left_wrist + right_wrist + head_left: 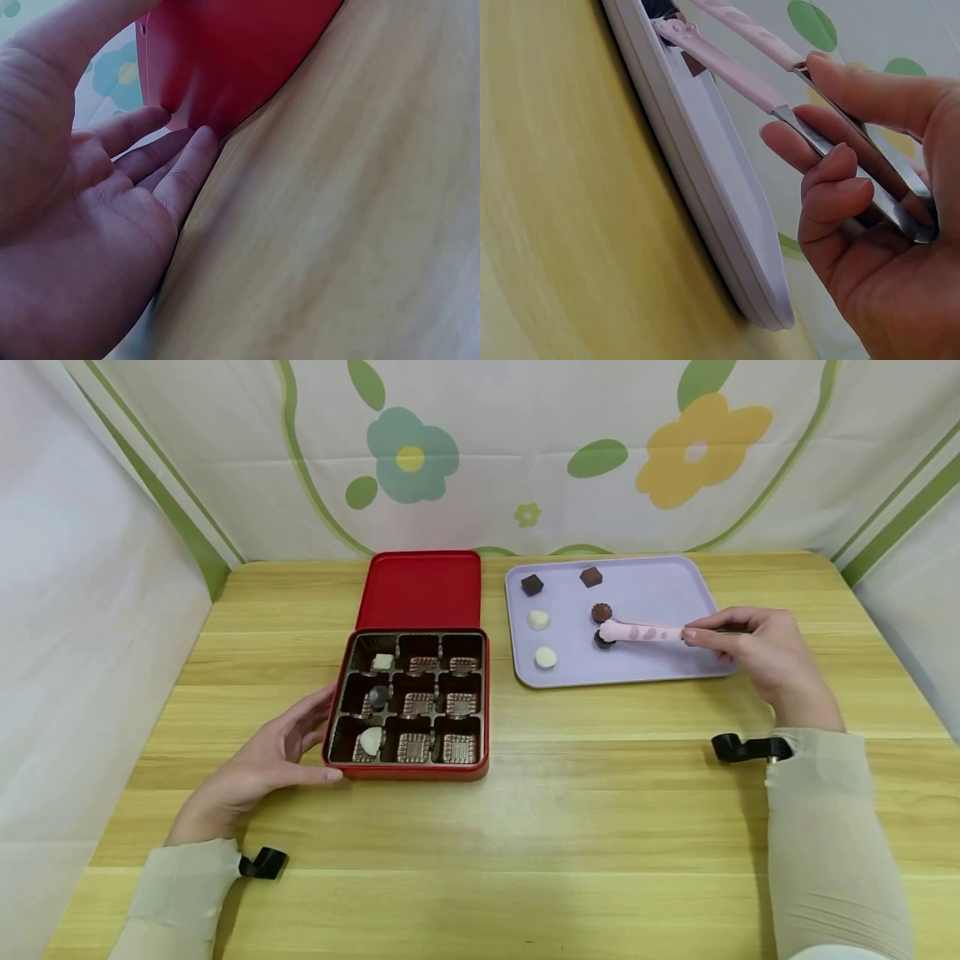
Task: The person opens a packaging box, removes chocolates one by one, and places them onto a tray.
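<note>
My right hand (780,656) holds a pair of tongs (645,633) with pink paw-shaped tips and a bare metal bend. The tips are right at a dark chocolate (602,642) on the lilac tray (660,593); in the right wrist view the two arms stand apart. Just behind it lies a round brown chocolate (602,612). With fingers extended, my left hand (258,764) touches the left side of a red box (420,772), thumb at its front corner. The box's left column holds a white square piece (382,662), a dark round piece (378,697) and a white piece (371,741).
Also on the tray are a dark chocolate (532,584), a brown chocolate (591,577) and two white pieces, one heart-like (537,620) and one round (545,657). The box's red lid (422,589) lies behind it. A flowered cloth (487,452) hangs at the wooden table's (562,827) back.
</note>
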